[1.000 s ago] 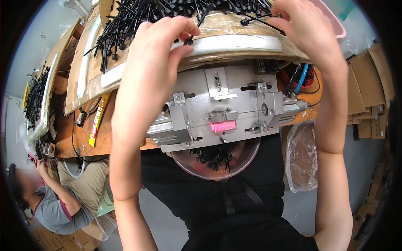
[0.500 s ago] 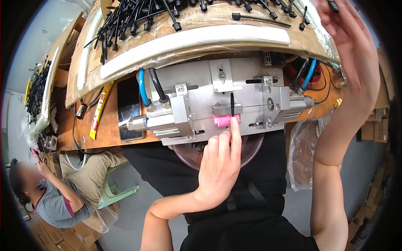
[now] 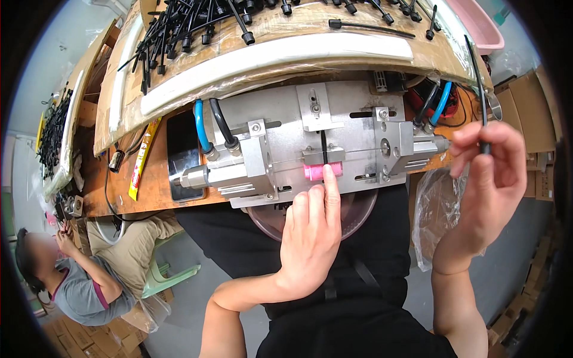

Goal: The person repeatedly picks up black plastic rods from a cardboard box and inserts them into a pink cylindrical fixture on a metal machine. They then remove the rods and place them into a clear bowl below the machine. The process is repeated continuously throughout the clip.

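A metal clamping fixture stands in front of me, with a short pink block at its near middle. A thin black rod lies across the fixture's small centre block, its near end by the pink block. My left hand touches the pink block with an outstretched index fingertip; its other fingers bend loosely and grip nothing visible. To the right, my right hand pinches the capped end of a black rod, whose thin shaft points up and away. The fingertips partly hide that end.
Cardboard behind the fixture carries several black capped rods. Blue and black hoses join the fixture. A phone and yellow packet lie left. A bowl sits below. A person sits at far left.
My right hand has come down and nearer from the upper right, carrying a black rod. The rod on the fixture has shifted slightly left, along with my left index finger.
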Motion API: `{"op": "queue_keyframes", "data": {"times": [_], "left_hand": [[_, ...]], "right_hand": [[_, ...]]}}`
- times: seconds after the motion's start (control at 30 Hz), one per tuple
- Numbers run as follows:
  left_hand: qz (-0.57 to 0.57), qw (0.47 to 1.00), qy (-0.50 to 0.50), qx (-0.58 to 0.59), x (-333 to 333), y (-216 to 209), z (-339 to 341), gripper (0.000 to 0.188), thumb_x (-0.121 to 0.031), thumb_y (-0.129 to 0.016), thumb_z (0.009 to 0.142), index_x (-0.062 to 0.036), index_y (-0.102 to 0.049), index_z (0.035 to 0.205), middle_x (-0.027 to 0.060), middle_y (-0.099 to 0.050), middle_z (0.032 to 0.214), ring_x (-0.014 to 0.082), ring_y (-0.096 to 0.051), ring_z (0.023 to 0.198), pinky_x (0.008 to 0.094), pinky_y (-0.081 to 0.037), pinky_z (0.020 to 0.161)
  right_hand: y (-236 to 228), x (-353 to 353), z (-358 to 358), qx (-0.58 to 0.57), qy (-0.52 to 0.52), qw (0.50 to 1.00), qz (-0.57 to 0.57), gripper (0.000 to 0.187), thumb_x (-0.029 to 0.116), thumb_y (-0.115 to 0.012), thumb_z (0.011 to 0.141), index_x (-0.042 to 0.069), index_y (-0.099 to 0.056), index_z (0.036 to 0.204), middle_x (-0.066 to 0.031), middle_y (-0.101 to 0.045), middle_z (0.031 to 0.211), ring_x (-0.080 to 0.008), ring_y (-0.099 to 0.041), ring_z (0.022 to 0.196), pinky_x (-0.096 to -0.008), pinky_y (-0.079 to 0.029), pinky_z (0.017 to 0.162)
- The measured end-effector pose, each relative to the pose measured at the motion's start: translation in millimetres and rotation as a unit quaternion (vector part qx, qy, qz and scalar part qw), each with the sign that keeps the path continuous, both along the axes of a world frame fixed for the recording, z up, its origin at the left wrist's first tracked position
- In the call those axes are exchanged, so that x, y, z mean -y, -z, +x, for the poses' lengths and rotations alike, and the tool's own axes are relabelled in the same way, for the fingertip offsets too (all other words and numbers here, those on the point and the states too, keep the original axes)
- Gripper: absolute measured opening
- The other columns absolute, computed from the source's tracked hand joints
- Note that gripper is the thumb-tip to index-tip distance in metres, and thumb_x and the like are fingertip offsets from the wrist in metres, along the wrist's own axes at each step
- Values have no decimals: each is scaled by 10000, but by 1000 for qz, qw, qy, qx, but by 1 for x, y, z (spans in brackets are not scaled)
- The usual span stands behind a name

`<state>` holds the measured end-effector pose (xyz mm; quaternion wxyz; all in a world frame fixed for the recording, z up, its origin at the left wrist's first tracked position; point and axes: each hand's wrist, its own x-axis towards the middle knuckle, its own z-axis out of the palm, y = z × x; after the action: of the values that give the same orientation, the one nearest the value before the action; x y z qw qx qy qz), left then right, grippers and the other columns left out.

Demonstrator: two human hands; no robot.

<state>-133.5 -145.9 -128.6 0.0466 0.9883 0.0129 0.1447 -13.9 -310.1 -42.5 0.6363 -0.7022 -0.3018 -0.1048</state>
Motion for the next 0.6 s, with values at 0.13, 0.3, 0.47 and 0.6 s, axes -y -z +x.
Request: {"op": "queue_keyframes", "data": {"times": [0.13, 0.3, 0.47, 0.6], "left_hand": [[-14, 1000, -1, -10, -4, 4, -3, 657, -13, -604, 784, 95, -416, 1405, 103, -520, 996, 216, -512, 853, 300, -475, 761], [-57, 998, 37, -12, -22, -23, 3, 650, -88, -648, 802, 62, -440, 1399, 114, -519, 989, 235, -517, 869, 331, -483, 792], [-33, 963, -41, 264, -98, -73, 87, 369, -147, -641, 914, -94, -614, 1279, 147, -589, 1072, 317, -520, 992, 408, -409, 903], [-95, 984, 42, 144, -144, -88, 114, 247, -188, -662, 906, -71, -672, 1123, 80, -654, 943, 228, -551, 869, 332, -444, 806]], "right_hand": [[29, -6, -17, 17, -62, 998, -7, 291, -149, -670, 802, -48, -559, 1051, -199, -651, 994, -233, -641, 889, -308, -551, 736], [61, -14, -47, 56, -20, 983, -175, 544, -150, -729, 738, -74, -572, 1253, -145, -673, 920, -184, -646, 734, -307, -550, 698], [96, -35, -53, 127, -58, 967, -214, 658, -100, -736, 712, -83, -522, 1334, -119, -605, 787, -219, -549, 627, -335, -477, 592], [106, -45, -53, 114, -97, 956, -252, 680, -82, -740, 716, -62, -513, 1356, -100, -570, 733, -221, -538, 629, -338, -474, 595]]}}
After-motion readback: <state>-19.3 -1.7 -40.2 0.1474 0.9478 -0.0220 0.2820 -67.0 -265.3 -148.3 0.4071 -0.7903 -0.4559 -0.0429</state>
